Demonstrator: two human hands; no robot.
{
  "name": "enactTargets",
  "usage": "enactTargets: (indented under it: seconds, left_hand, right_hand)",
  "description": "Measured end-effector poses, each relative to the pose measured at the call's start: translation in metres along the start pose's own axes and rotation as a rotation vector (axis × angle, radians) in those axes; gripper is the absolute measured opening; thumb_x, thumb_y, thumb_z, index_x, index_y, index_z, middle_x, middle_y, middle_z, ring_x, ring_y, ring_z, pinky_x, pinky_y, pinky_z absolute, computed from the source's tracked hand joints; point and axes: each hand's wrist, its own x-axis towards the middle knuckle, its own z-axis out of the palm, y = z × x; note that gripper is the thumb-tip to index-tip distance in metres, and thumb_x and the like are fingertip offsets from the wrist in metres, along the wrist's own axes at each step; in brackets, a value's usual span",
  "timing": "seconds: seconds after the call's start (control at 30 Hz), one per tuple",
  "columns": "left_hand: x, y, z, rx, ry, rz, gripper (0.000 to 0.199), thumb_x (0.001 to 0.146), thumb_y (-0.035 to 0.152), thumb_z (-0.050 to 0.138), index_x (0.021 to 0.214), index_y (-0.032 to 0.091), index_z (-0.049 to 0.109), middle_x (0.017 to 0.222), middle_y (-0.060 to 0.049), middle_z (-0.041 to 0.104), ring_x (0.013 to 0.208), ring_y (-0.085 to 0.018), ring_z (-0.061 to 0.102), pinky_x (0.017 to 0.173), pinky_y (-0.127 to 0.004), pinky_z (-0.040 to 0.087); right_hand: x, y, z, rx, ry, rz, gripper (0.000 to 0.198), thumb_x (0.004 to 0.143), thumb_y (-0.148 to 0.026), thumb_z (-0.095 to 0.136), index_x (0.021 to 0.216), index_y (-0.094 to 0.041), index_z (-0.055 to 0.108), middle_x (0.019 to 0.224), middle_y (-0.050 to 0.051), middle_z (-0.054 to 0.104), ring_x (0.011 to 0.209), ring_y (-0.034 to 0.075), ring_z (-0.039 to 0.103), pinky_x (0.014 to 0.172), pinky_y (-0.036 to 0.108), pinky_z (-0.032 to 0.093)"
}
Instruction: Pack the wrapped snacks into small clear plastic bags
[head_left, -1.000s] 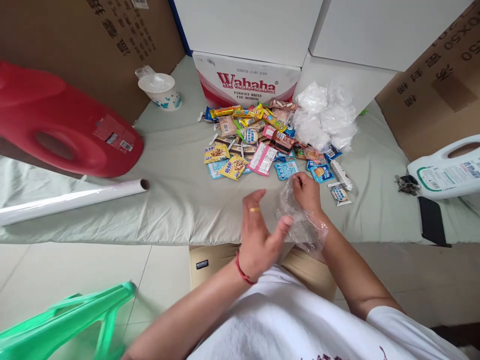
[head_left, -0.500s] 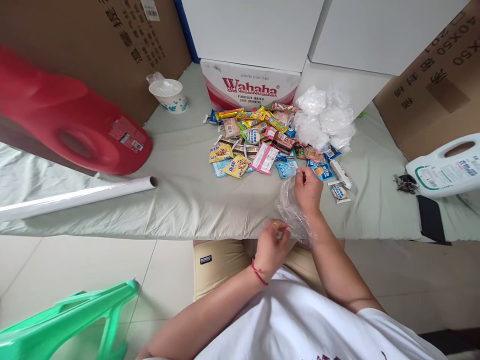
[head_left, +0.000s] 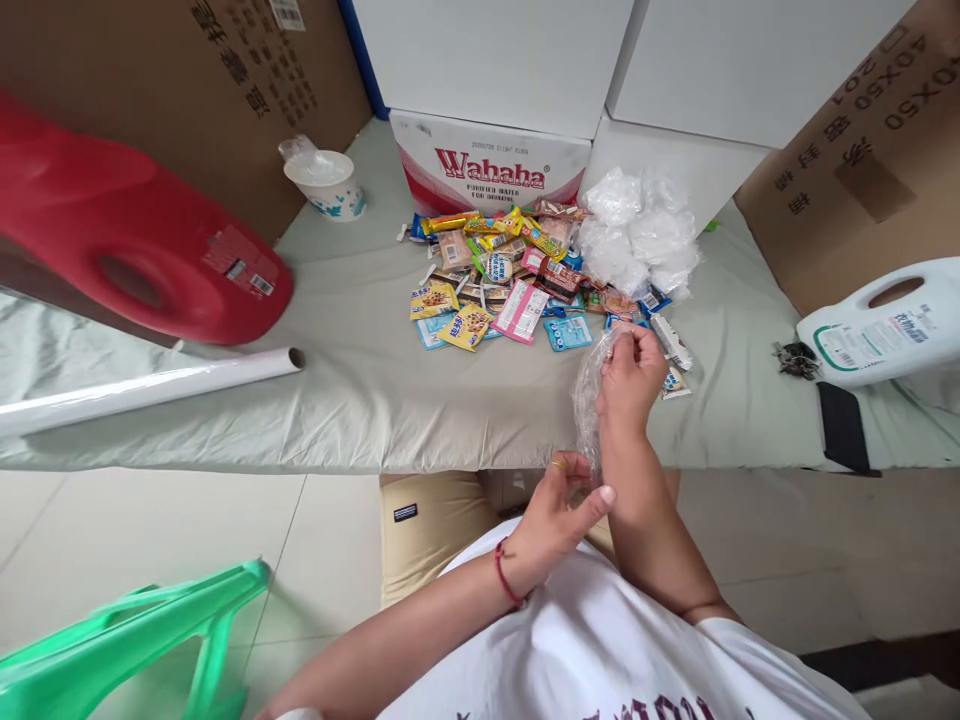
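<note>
Right of centre, we see the right hand (head_left: 632, 382) closed, pinching clear plastic (head_left: 586, 402) by its top, likely so it hangs. Below, the left hand (head_left: 553, 522) is half-curled; whether it grips, we cannot tell.

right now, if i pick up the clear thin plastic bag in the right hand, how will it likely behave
The clear thin plastic bag will probably be floppy, since it hangs creased below the fingers of the right hand. It is likely very light, being see-through film. Its glossy highlights suggest it may feel slippery.
</note>
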Motion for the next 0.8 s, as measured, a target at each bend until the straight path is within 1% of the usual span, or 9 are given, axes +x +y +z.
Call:
enactTargets:
  seconds: [0.07, 0.13, 0.3, 0.4, 0.5, 0.57, 0.63, 0.73, 0.8]
  left_hand:
    - [0.009, -0.007, 0.012, -0.102, -0.029, -0.057, 0.066, 0.067, 0.065, 0.089, 0.105, 0.020, 0.059, 0.112, -0.009, 0.068, 0.102, -0.024, 0.065, 0.088, -0.037, 0.054]
    - [0.019, -0.011, 0.014, -0.236, -0.058, -0.131, 0.064, 0.063, 0.060, 0.093, 0.100, 0.019, 0.060, 0.105, -0.006, 0.067, 0.098, -0.021, 0.065, 0.088, -0.036, 0.053]
    - [0.027, -0.007, -0.012, -0.371, 0.017, -0.164, 0.049, 0.061, 0.048, 0.097, 0.081, 0.018, 0.062, 0.076, 0.002, 0.061, 0.073, -0.011, 0.060, 0.074, -0.026, 0.050]
    - [0.025, 0.010, -0.041, -0.369, 0.169, -0.100, 0.045, 0.061, 0.044, 0.096, 0.079, 0.020, 0.062, 0.084, 0.000, 0.066, 0.082, -0.013, 0.064, 0.073, -0.024, 0.052]
    - [0.024, 0.033, -0.068, -0.354, 0.339, -0.030, 0.042, 0.063, 0.040, 0.092, 0.081, 0.021, 0.059, 0.092, -0.002, 0.070, 0.093, -0.017, 0.068, 0.075, -0.026, 0.056]
    - [0.024, 0.048, -0.081, -0.325, 0.431, 0.019, 0.042, 0.067, 0.039, 0.089, 0.082, 0.022, 0.054, 0.083, 0.001, 0.068, 0.081, -0.015, 0.068, 0.067, -0.025, 0.054]
    - [0.023, 0.058, -0.091, -0.265, 0.489, 0.132, 0.040, 0.072, 0.039, 0.086, 0.084, 0.023, 0.052, 0.067, 0.007, 0.056, 0.059, -0.009, 0.055, 0.055, -0.019, 0.045]
    - [0.021, 0.070, -0.106, 0.036, 0.491, 0.405, 0.028, 0.086, 0.045, 0.073, 0.091, 0.024, 0.054, 0.059, 0.010, 0.043, 0.047, -0.008, 0.038, 0.047, -0.019, 0.034]
    - [0.017, 0.077, -0.119, 0.443, 0.458, 0.541, 0.022, 0.092, 0.045, 0.064, 0.091, 0.023, 0.059, 0.061, 0.006, 0.049, 0.050, -0.010, 0.042, 0.050, -0.022, 0.036]
  right_hand:
    - [-0.007, -0.012, 0.010, 0.145, 0.110, 0.024, 0.029, 0.094, -0.048, 0.058, 0.096, -0.020, 0.064, 0.067, -0.006, 0.047, 0.052, 0.009, 0.039, 0.051, 0.023, 0.032]
    - [-0.012, -0.021, 0.013, 0.240, 0.135, 0.053, 0.025, 0.091, -0.046, 0.061, 0.094, -0.021, 0.063, 0.065, -0.008, 0.044, 0.049, 0.008, 0.036, 0.047, 0.022, 0.029]
    - [-0.006, -0.028, -0.006, 0.358, 0.103, 0.179, 0.025, 0.081, -0.044, 0.070, 0.088, -0.021, 0.062, 0.062, -0.009, 0.044, 0.045, 0.006, 0.032, 0.041, 0.020, 0.022]
    - [0.005, -0.028, -0.031, 0.277, -0.059, 0.218, 0.031, 0.075, -0.046, 0.077, 0.087, -0.020, 0.066, 0.062, -0.008, 0.048, 0.046, 0.005, 0.032, 0.041, 0.019, 0.020]
    - [0.015, -0.032, -0.059, 0.096, -0.334, 0.269, 0.036, 0.071, -0.048, 0.083, 0.086, -0.018, 0.070, 0.059, -0.007, 0.047, 0.048, 0.006, 0.034, 0.041, 0.019, 0.019]
    - [0.019, -0.038, -0.076, -0.034, -0.516, 0.273, 0.037, 0.074, -0.050, 0.083, 0.087, -0.017, 0.072, 0.058, -0.007, 0.047, 0.049, 0.007, 0.035, 0.042, 0.019, 0.021]
    - [0.018, -0.043, -0.088, -0.113, -0.646, 0.219, 0.036, 0.080, -0.051, 0.081, 0.091, -0.017, 0.073, 0.060, -0.006, 0.047, 0.051, 0.007, 0.036, 0.044, 0.020, 0.024]
    - [0.012, -0.040, -0.094, -0.082, -0.760, 0.143, 0.037, 0.087, -0.056, 0.074, 0.096, -0.020, 0.074, 0.060, -0.006, 0.048, 0.051, 0.009, 0.037, 0.047, 0.023, 0.028]
    - [0.006, -0.031, -0.091, -0.083, -0.806, 0.128, 0.041, 0.087, -0.062, 0.071, 0.092, -0.021, 0.073, 0.059, -0.005, 0.047, 0.050, 0.010, 0.037, 0.047, 0.024, 0.029]
